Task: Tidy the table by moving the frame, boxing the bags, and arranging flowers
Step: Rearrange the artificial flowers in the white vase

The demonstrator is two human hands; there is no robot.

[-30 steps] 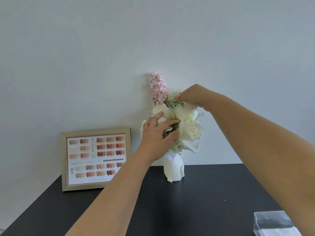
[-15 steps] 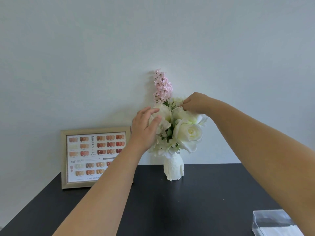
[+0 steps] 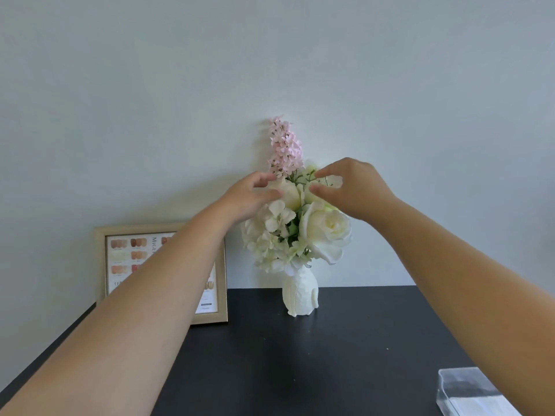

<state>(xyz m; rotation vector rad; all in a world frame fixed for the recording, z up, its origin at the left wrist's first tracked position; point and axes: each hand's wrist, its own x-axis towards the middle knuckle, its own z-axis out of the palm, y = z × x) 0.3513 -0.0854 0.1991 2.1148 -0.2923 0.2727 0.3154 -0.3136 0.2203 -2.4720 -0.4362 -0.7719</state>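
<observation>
A white vase [image 3: 300, 297] stands at the back of the black table [image 3: 300, 370] against the wall. It holds white roses [image 3: 327, 228], small white blossoms and a tall pink flower spike [image 3: 283, 145]. My left hand [image 3: 250, 195] touches the upper left white rose [image 3: 289, 192] with thumb and fingers spread against it. My right hand [image 3: 353, 187] reaches in from the right at the top of the bunch. Its thumb and forefinger are curled round a small white bloom [image 3: 332, 182] among green sprigs. A gold picture frame [image 3: 101, 265] leans on the wall to the left, partly hidden by my left forearm.
A clear plastic box [image 3: 468, 391] with white contents lies at the table's front right corner. The wall rises directly behind the vase. The table's left edge runs diagonally below the frame.
My left hand has risen from the lower blossoms to the top left rose. My right hand stays at the top of the bunch, its fingers now parted round a bloom.
</observation>
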